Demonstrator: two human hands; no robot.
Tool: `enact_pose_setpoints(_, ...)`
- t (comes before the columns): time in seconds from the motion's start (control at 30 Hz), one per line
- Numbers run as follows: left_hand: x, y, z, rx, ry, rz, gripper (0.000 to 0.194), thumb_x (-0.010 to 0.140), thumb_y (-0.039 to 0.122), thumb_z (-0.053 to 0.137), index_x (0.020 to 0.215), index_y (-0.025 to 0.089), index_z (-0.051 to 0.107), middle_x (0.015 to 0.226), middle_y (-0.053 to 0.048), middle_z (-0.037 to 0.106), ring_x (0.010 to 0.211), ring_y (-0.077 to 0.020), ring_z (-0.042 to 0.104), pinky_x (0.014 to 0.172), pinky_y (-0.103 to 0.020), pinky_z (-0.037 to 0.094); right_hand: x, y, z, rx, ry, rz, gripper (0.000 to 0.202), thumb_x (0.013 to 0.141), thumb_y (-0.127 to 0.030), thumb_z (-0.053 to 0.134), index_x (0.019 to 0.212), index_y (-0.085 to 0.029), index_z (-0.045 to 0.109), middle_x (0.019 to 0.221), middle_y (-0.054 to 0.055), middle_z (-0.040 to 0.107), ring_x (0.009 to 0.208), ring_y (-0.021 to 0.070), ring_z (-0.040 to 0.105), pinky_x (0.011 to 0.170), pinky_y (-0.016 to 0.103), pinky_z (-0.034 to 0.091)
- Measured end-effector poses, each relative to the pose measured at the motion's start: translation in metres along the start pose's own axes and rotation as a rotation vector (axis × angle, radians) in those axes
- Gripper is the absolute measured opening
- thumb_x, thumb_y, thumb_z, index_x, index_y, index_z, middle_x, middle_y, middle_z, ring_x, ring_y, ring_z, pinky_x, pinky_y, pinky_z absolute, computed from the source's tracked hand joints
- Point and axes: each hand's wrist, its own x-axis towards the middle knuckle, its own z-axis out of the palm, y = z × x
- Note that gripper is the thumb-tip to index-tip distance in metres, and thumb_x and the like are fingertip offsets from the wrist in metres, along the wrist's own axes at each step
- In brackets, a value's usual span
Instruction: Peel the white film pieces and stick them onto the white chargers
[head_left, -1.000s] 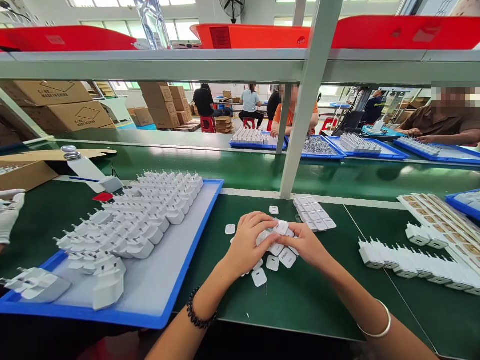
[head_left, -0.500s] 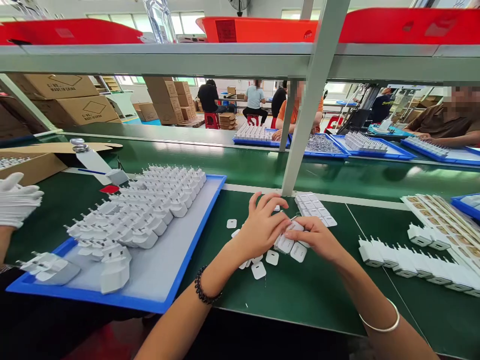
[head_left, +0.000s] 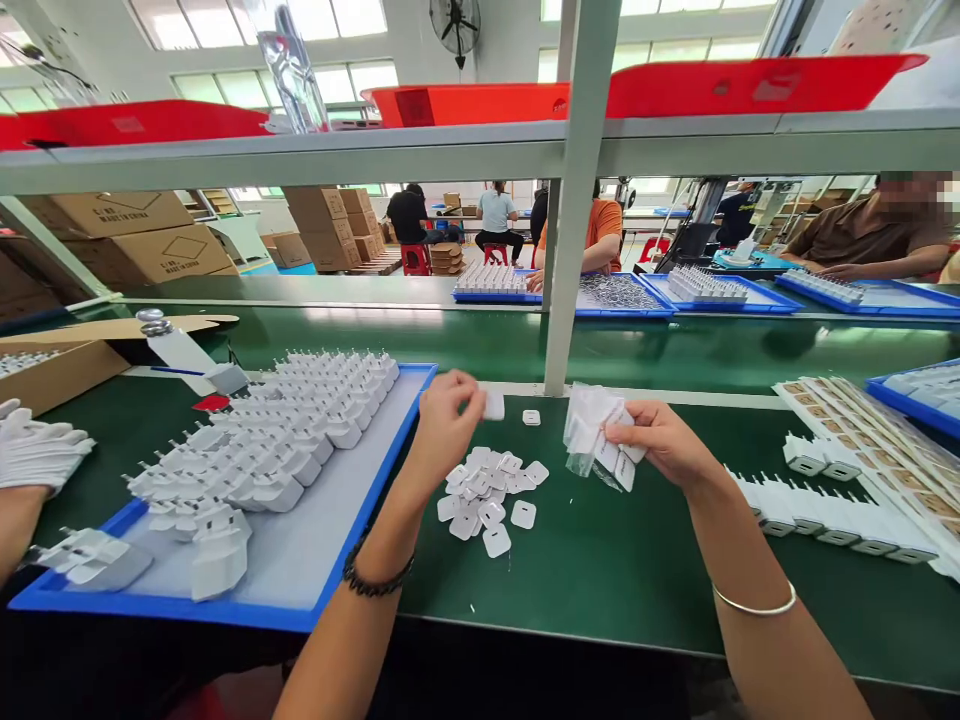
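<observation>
And there, fingers narrow, the left hand [head_left: 446, 415] pinched a blurred white plate [head_left: 493, 405] beyond the loose pile [head_left: 489, 495], heaped on the worktop [head_left: 577, 570] probably for easy reach; the right hand [head_left: 661, 440] gripped plastic-wrapped plates [head_left: 589, 425] by their right edge, perhaps keeping the rest uncovered

Across the top of the frame, we see bright multi-paned windows [head_left: 360, 15] in a white wall [head_left: 409, 60], with a round black fan [head_left: 455, 24] at upper centre. A long pale-grey metal shelf [head_left: 300, 165] spans the frame above the dark-green tabletop [head_left: 660, 600]; red plastic stools [head_left: 415, 259] stand just above centre.
</observation>
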Motion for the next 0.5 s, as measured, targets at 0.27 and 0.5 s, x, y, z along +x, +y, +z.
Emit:
enact_pose_setpoints(0.27, -0.057, -0.011, 0.014, 0.150, -0.088, -0.085, 0.026, 0.086, 0.033, 0.055, 0.064, 0.019, 0.057, 0.077, -0.003, 0.059, 0.079, -0.0210, 0.058, 0.085, -0.039, 0.042, 0.010, 0.006, 0.028, -0.095, 0.062, 0.110, 0.035, 0.061, -0.046, 0.082, 0.059, -0.015, 0.064, 0.053, 0.000, 0.062, 0.045, 0.0117, 0.054, 0.040, 0.021, 0.039)
enact_pose_setpoints(0.5, -0.033, 0.031, 0.033, -0.336, -0.286, -0.015, 0.030, 0.094, 0.040, 0.048, 0.114, 0.024, 0.064, 0.115, -0.005, 0.063, 0.103, -0.0210, 0.058, 0.087, -0.031, 0.047, 0.011, 0.012, 0.033, -0.094, 0.038, 0.014, 0.041, 0.070, -0.052, 0.075, 0.059, -0.015, 0.063, 0.050, -0.003, 0.055, 0.045, 0.0087, 0.047, 0.043, 0.021, 0.034)
